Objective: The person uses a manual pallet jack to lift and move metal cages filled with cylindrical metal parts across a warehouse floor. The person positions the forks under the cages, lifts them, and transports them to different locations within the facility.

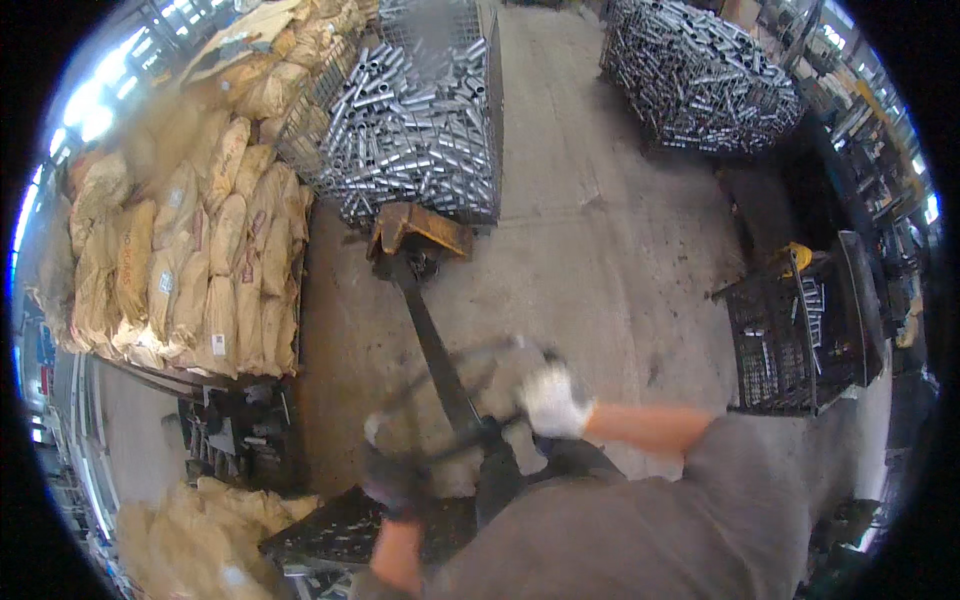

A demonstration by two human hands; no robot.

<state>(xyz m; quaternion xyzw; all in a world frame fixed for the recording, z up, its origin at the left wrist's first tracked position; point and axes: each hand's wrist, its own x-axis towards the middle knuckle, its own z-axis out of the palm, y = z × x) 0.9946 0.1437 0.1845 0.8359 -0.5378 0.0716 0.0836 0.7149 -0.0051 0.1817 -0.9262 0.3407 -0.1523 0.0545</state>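
Observation:
A pallet jack with a worn orange-yellow body (415, 232) stands against the near side of a wire cage (493, 120) full of short metal tubes (415, 130). Its long dark shaft slants toward me and ends in a loop-shaped handle (455, 447), blurred by motion. My right hand (557, 402), in a white glove, is closed round the handle's right side. At the left end of the handle, my left hand (395, 482) shows dark and smeared, its fingers wrapped about the bar.
Stacked tan sacks (190, 260) rise at the left, with dark metal parts (240, 435) below. Another cage of tubes (700, 80) stands far right. Nearer on the right is a dark mesh bin (775, 345) with a few tubes. More sacking (195, 540) lies at lower left.

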